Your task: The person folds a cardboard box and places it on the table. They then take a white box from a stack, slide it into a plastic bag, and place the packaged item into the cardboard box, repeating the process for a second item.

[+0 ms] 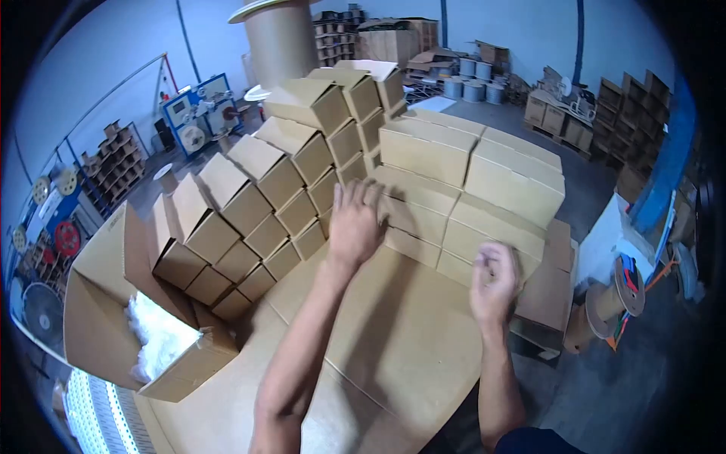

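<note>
My left hand [358, 229] reaches forward, palm down with the fingers stretched out, at the left end of a stack of closed cardboard boxes [427, 155]. It overlaps the lower boxes [412, 219] there and holds nothing. My right hand [495, 284] is raised in front of the right end of the same stack, by a lower box [491, 231]. Its fingers are loosely curled, with a gap to the thumb and nothing between them. Below both hands spreads a cardboard-covered tabletop [408, 325]. The top boxes on the right stack have their lids closed.
Rows of boxes with lids ajar [246, 185] are piled at the left. An open carton [102, 284] with clear plastic [159, 337] stands front left. Behind rises a large spool [280, 45]. Cable reels [605, 310] stand on the floor at the right.
</note>
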Demonstrator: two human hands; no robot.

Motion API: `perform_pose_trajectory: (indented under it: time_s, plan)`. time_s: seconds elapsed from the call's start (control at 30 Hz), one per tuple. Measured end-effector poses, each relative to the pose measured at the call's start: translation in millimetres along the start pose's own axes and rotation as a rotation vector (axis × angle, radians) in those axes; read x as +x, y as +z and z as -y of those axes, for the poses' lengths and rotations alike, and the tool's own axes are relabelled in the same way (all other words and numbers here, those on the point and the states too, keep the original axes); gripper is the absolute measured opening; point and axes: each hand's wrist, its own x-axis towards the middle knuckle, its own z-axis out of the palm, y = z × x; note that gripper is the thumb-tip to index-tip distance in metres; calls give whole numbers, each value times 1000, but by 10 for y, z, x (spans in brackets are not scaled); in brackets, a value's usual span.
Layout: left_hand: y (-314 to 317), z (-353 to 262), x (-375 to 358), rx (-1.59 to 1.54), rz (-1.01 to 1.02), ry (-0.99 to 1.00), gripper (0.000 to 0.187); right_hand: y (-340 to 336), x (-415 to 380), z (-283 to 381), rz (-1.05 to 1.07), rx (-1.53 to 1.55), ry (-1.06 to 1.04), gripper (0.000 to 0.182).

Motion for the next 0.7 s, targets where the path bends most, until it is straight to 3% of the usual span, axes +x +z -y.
perform_pose_trajectory:
  time_s: [0.07,0.13,0.2,0.33,0.43,0.57,0.67,0.7]
  plan:
    - [-135,505,206,94,-142,-53,68,452,195,269,296,186,26,18]
    - [-253,967,430,150,-143,-128,71,987,474,444,433,230,-145,18]
    - [-351,1305,658,336,18,-241,78,1571,850,575,521,272,-232,20]
    - [-487,1650,922,180,394,-420,82,2675,1653,741,437,50,-353,56]
    - [-304,1650,850,344,319,-401,82,3091,2114,918,517,-108,-281,89]
    - [-389,1613,872,266,337,-430,79,3436,2428,919,623,-397,-70,98]
    - [-374,1635,870,247,335,-426,78,3493,2479,870,614,-347,-101,91]
    - [-359,1629,860,250,324,-426,79,3522,2462,847,512,-285,-205,83]
